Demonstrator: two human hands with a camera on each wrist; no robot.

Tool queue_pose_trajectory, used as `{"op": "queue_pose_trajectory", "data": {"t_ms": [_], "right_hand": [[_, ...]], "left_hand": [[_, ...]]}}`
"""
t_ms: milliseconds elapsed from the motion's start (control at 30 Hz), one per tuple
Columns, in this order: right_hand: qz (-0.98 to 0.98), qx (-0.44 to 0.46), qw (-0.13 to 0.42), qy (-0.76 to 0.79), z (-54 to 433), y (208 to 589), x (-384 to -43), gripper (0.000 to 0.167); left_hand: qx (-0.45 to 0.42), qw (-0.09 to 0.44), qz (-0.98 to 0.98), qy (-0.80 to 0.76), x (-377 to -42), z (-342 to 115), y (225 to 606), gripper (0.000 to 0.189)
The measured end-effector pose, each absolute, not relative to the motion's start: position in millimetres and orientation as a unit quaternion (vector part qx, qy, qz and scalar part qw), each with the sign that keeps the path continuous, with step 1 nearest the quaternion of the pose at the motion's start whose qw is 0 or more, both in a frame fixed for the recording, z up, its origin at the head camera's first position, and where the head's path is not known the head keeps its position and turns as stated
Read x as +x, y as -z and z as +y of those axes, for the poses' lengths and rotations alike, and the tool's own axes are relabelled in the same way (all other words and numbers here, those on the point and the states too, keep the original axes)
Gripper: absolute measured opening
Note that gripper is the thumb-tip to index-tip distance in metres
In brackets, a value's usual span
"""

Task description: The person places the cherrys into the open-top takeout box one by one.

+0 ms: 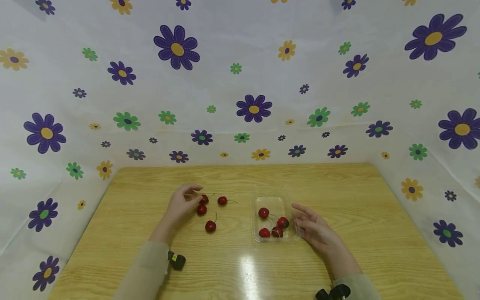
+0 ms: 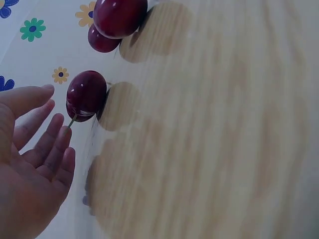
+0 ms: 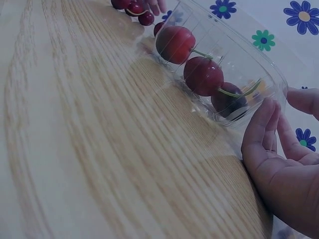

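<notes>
My left hand point(image 1: 184, 202) reaches over the left of the table, its fingertips right at a dark red cherry point(image 1: 204, 199). In the left wrist view the thumb and fingers stand apart beside a cherry point(image 2: 86, 93) with its stem toward them. A second cherry point(image 1: 201, 209) lies just below the first; another cherry point(image 1: 222, 201) sits to the right and one more cherry point(image 1: 211, 226) nearer me, stem up. My right hand point(image 1: 316, 231) is at the right side of a clear plastic container point(image 1: 256, 227), with relaxed fingertips against its wall. Several red cherries point(image 3: 203, 75) lie inside it.
Everything stands on a wood-grain table point(image 1: 217, 266). A white cloth point(image 1: 213, 87) printed with flowers rises behind the table and along both sides. Dark devices are strapped at the left wrist point(image 1: 176, 260) and right wrist point(image 1: 333, 292).
</notes>
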State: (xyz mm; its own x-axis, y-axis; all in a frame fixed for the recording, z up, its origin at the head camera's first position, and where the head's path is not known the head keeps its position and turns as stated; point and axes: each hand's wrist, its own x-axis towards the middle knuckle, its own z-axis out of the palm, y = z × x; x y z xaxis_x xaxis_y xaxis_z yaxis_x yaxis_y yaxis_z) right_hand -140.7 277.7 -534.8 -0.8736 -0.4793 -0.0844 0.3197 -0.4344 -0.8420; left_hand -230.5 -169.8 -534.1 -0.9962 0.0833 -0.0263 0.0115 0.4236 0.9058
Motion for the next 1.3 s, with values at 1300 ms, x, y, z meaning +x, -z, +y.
{"op": "queue_pose_trajectory", "data": {"t_ms": [1300], "right_hand": [[0.462, -0.086, 0.233, 0.851, 278, 537, -140, 0.052]], "left_hand": [[0.040, 0.067, 0.878, -0.472, -241, -167, 542, 0.027]]}}
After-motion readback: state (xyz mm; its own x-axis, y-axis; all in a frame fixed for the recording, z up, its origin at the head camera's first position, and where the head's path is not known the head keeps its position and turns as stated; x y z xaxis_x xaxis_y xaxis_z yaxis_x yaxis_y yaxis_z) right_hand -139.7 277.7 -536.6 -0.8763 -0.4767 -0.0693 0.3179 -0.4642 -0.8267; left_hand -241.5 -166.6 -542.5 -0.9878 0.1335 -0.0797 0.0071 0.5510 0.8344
